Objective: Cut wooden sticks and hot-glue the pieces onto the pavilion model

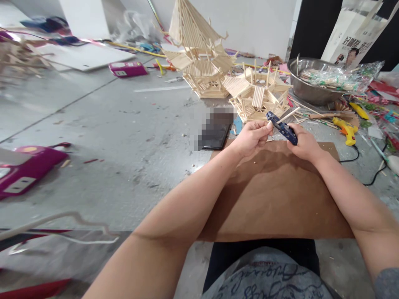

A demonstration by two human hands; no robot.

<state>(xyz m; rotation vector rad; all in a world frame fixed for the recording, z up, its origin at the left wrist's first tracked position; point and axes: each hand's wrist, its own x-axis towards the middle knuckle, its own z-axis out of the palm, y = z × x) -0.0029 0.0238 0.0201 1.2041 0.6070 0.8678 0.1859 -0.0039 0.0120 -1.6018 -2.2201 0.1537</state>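
Note:
Above the far edge of the brown board, my left hand pinches a thin wooden stick. The stick slants up to the right, passing behind a dark blue hand tool. My right hand is wrapped round that tool, which looks like a pair of cutting pliers. The pliers' head lies against the stick near my left fingertips; whether the jaws bite it I cannot tell. Just beyond my hands stands a low stick-built pavilion model. A taller stick model with a pointed roof is behind it.
A black phone lies left of my hands. To the right are a yellow glue gun with a black cord and a steel bowl of packaged sticks. Purple boxes lie on the grey floor at left; scraps clutter the right side.

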